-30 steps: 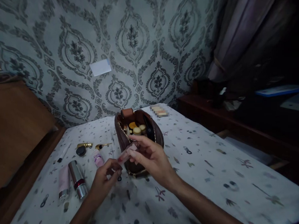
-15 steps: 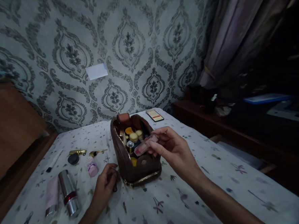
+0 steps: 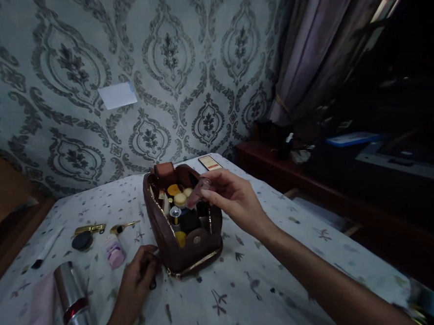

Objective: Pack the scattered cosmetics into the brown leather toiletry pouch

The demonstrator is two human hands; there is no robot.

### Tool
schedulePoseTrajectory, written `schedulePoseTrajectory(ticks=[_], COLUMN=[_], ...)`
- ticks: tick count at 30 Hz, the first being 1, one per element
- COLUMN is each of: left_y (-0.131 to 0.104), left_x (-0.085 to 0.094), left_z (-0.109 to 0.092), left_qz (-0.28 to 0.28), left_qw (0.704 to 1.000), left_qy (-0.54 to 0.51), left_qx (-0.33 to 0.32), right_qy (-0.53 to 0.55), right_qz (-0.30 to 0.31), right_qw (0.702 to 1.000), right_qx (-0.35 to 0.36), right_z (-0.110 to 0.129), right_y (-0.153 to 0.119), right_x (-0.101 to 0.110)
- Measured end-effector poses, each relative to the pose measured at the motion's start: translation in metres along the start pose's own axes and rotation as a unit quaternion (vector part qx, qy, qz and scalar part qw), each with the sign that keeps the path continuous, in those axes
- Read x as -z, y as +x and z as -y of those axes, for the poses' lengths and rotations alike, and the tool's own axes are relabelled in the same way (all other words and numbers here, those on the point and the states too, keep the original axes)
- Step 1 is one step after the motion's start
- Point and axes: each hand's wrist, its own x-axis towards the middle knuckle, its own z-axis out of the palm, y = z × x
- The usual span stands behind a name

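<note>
A brown zippered bag (image 3: pixel 163 244) stands unzipped on the bed, packed with several cosmetics, among them yellow-capped jars (image 3: pixel 180 200) and a silver-topped bottle (image 3: pixel 175 213). Over its opening, my right hand (image 3: pixel 234 196) pinches a clear, pinkish lip gloss tube (image 3: pixel 199 192) between thumb and fingers, its reddish end tilted down toward the jars. My left hand (image 3: pixel 140 270) rests on the sheet against the bag's near left side, fingers curled. A small dark piece (image 3: pixel 153 283) shows beneath those fingers; what it is I cannot make out.
Left of the bag lie a pink-and-purple bottle (image 3: pixel 114 252), a black round compact (image 3: pixel 82 241), gold items (image 3: pixel 90 229), a thin white stick (image 3: pixel 48 249), a silver cylinder (image 3: pixel 71 299) and a pink tube (image 3: pixel 42 305). A phone (image 3: pixel 209 163) lies behind the bag.
The whole view has swung, shifting everything leftward. My right hand still holds the lip gloss tube, now tilted more steeply over the bag. My left hand stays beside the bag.
</note>
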Motion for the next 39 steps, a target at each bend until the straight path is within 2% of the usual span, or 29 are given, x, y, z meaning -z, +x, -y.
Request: schedulePoseTrajectory(ticks=[7,12,16,21,24,29,34,39], left_y=[0.0,0.002,0.002,0.001,0.001,0.0,0.0,0.0], left_x=[0.001,0.0,0.0,0.003,0.004,0.005,0.008,0.008], left_z=[-0.002,-0.004,-0.007,-0.006,-0.006,-0.007,-0.007,-0.001], left_qz=[0.012,0.008,0.011,0.019,0.022,0.02,0.047,0.052], left_qw=[1.0,0.999,1.0,1.0,1.0,0.999,0.999,0.998], left_qy=[0.001,-0.011,-0.013,0.012,0.019,0.014,0.013,0.016], left_qx=[0.015,0.03,0.026,0.001,-0.01,-0.023,-0.008,-0.018], right_qy=[-0.105,-0.167,-0.207,-0.322,-0.382,-0.449,-0.467,-0.469], right_qz=[-0.022,0.007,0.055,0.069,0.098,0.137,0.173,0.177], right_qw=[0.994,0.986,0.977,0.944,0.918,0.883,0.867,0.865], right_qx=[0.003,0.013,0.004,0.028,0.037,0.019,-0.009,-0.017], right_z=[-0.01,-0.013,-0.016,-0.017,-0.016,-0.014,-0.006,-0.003], right_y=[0.013,0.026,0.036,0.045,0.049,0.053,0.056,0.059], right_x=[0.007,0.006,0.002,-0.004,-0.006,-0.008,-0.011,-0.011])
